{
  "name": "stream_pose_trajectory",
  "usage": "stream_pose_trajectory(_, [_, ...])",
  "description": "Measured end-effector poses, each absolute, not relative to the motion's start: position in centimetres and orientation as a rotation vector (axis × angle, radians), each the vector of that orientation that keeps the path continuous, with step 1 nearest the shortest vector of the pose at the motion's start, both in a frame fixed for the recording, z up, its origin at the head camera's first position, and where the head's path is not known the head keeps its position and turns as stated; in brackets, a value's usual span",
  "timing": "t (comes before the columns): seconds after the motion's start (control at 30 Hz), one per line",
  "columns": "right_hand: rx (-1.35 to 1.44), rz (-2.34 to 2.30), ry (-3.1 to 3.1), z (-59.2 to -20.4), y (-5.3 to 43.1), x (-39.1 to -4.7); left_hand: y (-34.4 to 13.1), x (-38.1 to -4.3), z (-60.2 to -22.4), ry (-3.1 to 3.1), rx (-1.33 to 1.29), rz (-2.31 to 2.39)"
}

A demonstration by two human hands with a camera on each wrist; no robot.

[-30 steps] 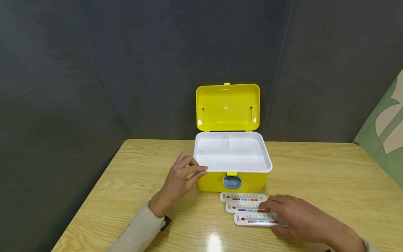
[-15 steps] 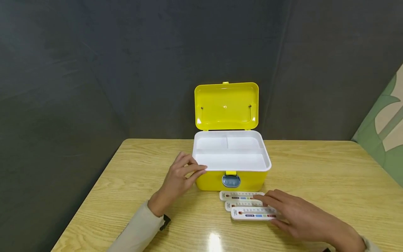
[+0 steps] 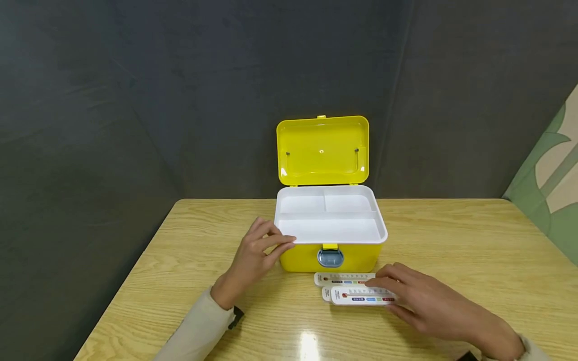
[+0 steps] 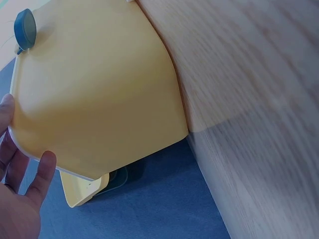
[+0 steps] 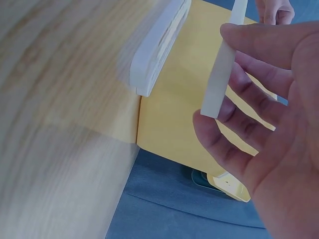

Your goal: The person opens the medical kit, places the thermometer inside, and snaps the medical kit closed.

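A yellow storage box [image 3: 298,258] stands on the table with its lid up and a white divided tray [image 3: 329,230] in its top. My left hand [image 3: 254,253] pinches the rim at the front left corner, thumb in front. In my right hand [image 3: 435,303] a white thermometer [image 3: 361,296] with a printed scale is held between thumb and fingers, raised off the table in the right wrist view. Two similar thermometers lie before the box: the farther thermometer [image 3: 345,278] is partly covered by my fingers, the nearer thermometer [image 3: 326,295] mostly hidden behind the held one.
The raised yellow lid [image 3: 322,150] leans back near a dark cloth wall [image 3: 226,100]. A grey-blue latch [image 3: 330,258] hangs on the box's front. The wooden table [image 3: 180,281] extends to both sides, and a green-and-beige patterned surface [image 3: 560,200] shows at far right.
My right hand has lifted the nearest thermometer from the table and moved it up toward the box, over the middle one. The left hand stays at the rim.
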State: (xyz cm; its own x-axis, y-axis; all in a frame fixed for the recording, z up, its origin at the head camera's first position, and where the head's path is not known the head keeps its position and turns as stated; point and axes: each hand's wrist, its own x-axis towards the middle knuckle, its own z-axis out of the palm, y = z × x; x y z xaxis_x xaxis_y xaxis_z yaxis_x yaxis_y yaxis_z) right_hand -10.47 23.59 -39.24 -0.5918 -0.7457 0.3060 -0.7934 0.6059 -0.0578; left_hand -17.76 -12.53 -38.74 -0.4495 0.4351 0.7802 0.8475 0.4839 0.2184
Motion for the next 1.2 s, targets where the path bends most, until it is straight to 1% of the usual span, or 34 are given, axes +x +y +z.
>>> stream_pose_trajectory(0.57, [1.232, 0.321, -2.522, -38.99, 23.51, -10.56, -12.63, -17.98, -38.86, -2.049, -1.073, -0.794])
stream_pose_trajectory(1.2, [1.115, 0.294, -2.445, -38.32, 23.24, -10.64, -12.61, -18.04, -38.68, -2.046, -1.072, -0.788])
